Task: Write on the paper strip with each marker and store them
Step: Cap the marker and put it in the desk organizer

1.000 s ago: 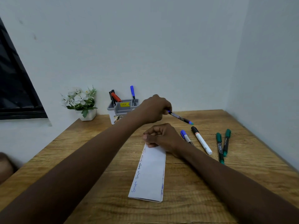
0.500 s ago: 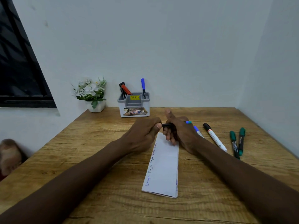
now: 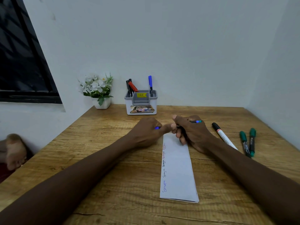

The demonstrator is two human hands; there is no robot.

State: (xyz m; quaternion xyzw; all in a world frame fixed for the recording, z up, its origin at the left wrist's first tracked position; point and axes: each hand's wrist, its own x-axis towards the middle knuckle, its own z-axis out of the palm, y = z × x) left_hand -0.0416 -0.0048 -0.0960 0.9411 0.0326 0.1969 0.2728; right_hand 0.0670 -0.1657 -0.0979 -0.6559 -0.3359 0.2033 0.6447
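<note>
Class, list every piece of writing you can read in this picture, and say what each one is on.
"49.00", after a blurred sign: yellow sticker on the grey organiser.
"OP": picture label on the organiser's front; the rest is blurred.
Handwritten words along the paper strip: too small to read.
Print on the marker barrels: too small.

Wooden table (image 3: 113,200) carries paper strip (image 3: 177,172), markers (image 3: 224,137), organizer (image 3: 141,109), flowerpot (image 3: 102,103).

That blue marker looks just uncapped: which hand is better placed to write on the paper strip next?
The right hand. It holds the blue marker body just above the paper strip's top end, while the left hand seems to hold only the cap, beside the strip.
</note>
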